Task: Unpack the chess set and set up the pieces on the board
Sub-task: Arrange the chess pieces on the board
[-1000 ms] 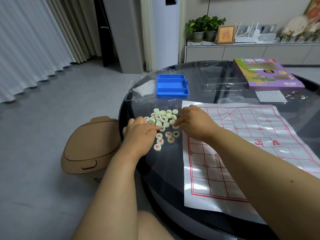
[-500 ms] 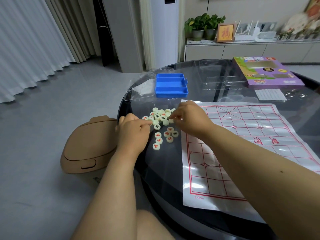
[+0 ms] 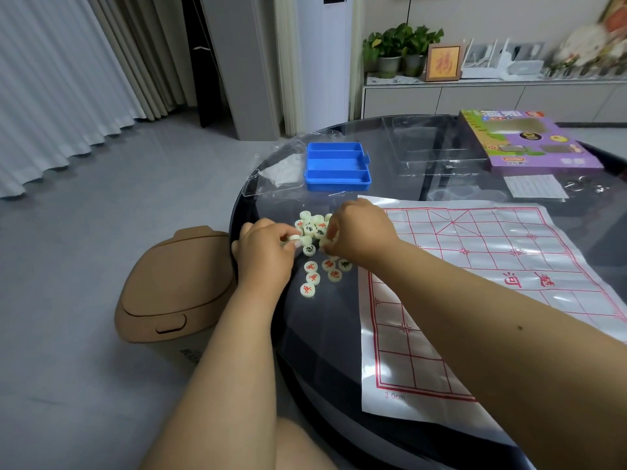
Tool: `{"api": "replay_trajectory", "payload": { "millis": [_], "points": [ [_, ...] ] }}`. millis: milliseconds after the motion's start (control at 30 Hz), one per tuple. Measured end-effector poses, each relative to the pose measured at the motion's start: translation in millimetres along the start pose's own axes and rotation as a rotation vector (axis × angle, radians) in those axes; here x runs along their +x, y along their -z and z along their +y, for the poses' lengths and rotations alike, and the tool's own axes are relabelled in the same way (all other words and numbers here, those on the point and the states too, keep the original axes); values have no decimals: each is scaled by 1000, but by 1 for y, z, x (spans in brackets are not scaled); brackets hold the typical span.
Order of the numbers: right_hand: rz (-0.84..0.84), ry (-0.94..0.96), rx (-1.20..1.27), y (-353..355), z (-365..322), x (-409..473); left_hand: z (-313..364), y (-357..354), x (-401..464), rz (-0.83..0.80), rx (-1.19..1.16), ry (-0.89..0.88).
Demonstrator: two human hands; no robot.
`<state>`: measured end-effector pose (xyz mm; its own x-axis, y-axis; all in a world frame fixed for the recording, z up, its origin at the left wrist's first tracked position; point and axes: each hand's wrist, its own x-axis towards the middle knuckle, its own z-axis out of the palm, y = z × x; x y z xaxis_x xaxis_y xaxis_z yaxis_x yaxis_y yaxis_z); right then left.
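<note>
Pinching pale pieces — both hands, left hand, right hand.

A home living room: long pale pleated curtains hang at far left over a grey tiled floor, while potted green plants and a framed red-character picture line a low white sideboard beyond the round dark glass table.

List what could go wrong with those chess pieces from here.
The pile of pieces sits near the table's edge, so one could get knocked to the floor by the left hand. The right hand may also drag the thin board sheet crooked.
</note>
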<state>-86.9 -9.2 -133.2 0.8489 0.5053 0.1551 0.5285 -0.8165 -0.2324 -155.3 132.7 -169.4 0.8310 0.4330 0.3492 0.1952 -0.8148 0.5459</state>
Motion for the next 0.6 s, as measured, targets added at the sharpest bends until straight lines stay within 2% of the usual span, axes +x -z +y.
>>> {"api": "replay_trajectory", "payload": {
  "millis": [233,433,600],
  "points": [
    [29,35,97,-2,0,-3,-4,20,-6,-7,-201,-12],
    [45,55,157,-5,-2,-6,-8,45,-21,-92,-108,121],
    [49,52,200,-5,-3,-10,-13,51,-27,-185,-49,140]
  ]
}}
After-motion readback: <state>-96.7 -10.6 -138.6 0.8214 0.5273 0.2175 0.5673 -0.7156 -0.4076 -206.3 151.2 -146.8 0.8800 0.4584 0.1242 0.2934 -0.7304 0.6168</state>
